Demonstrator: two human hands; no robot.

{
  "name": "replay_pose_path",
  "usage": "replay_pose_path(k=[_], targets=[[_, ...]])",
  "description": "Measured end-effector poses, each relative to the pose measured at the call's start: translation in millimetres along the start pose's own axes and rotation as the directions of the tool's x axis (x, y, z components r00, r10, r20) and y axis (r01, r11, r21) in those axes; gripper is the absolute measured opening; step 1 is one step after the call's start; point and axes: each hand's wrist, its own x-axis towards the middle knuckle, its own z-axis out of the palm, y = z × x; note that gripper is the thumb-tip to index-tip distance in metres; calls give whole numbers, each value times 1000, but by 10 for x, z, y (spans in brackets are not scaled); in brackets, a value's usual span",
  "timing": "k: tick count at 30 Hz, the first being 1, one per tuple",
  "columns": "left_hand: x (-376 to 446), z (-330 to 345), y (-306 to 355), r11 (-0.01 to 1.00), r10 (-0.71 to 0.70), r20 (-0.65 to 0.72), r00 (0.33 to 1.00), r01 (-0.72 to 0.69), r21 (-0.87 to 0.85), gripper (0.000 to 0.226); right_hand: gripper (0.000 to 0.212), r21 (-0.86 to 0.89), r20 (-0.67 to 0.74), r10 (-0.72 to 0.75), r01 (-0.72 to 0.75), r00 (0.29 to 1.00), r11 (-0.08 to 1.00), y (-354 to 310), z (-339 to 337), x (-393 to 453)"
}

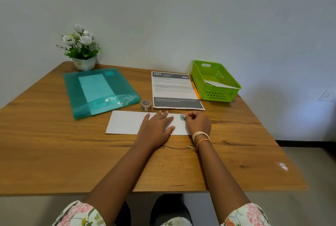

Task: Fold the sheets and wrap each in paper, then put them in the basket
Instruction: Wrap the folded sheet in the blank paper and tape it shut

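A white folded paper packet [125, 123] lies flat on the wooden table [72, 153] in front of me. My left hand [156, 127] rests flat on its middle with the fingers straight. My right hand [197, 123] has its fingers curled and pinches a small teal piece of tape [182, 117] at the packet's right end. A roll of patterned tape [146, 104] stands just behind the packet. The green plastic basket [218, 96] sits at the back right with a white wrapped packet [218, 84] lying inside it.
A teal plastic folder [94, 89] holding light sheets lies at the back left. A printed instruction sheet [174, 89] lies in the middle back with an orange pencil [196, 92] beside it. A potted white flower [81, 49] stands against the wall.
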Motion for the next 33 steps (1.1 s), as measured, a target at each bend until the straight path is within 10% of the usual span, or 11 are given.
replay_pose_path(k=[23, 33], targets=[[15, 32, -24, 1000, -8, -8, 1000, 8, 30, 51, 29, -138, 119, -148, 164, 982, 977, -29, -48, -166], [9, 40, -19, 999, -11, -45, 999, 14, 51, 52, 42, -480, 193, -381, 426, 904, 767, -32, -43, -362]])
